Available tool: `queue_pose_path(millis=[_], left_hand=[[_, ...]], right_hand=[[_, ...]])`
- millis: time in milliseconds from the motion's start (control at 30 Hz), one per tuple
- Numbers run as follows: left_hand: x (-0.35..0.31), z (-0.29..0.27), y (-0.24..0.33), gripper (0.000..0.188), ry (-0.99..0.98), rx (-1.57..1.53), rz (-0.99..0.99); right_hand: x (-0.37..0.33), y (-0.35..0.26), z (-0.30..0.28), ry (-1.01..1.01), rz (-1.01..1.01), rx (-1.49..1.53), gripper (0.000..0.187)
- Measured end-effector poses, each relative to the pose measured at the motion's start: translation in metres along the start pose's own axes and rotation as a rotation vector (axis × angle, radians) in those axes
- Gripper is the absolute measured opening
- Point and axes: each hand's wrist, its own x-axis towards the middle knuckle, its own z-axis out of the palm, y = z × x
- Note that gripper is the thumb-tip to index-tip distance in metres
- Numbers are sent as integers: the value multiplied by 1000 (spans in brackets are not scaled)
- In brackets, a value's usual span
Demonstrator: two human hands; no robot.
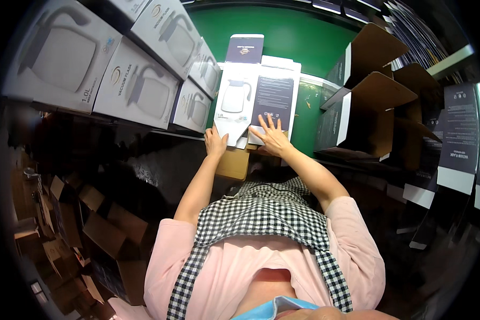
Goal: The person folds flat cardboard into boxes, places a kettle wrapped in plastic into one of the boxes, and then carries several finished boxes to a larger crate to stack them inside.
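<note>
A carton [233,101] lies on its side in front of me, collapsed nearly flat, with a white panel showing a jug picture and a dark panel of small print beside it. Its dark end flap [244,49] is spread out at the far end. My left hand [215,143] grips the near left edge, thumb on the white near flap [232,133]. Fingers spread, my right hand [272,137] rests on the lower part of the dark panel. A brown cardboard flap [233,164] sticks out toward me below the hands.
Closed jug cartons [138,88] are stacked at the left. Open cartons [370,114] stand at the right, with flat dark cartons [458,130] beyond them. The worktop is green [304,32]. More open boxes [114,234] sit low at the left.
</note>
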Motion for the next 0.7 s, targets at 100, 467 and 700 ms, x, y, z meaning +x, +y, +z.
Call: queue_pose_path(millis=[100, 467, 700], left_hand=[[10, -5, -2, 60, -10, 12, -129], [-5, -96, 8, 68, -65, -336, -46], [6, -274, 105, 58, -40, -1246, 588]], right_hand=[[12, -5, 8, -27, -153, -157, 57], [12, -11, -111, 65, -178, 272, 26], [-37, -15, -317, 418, -215, 578, 26]])
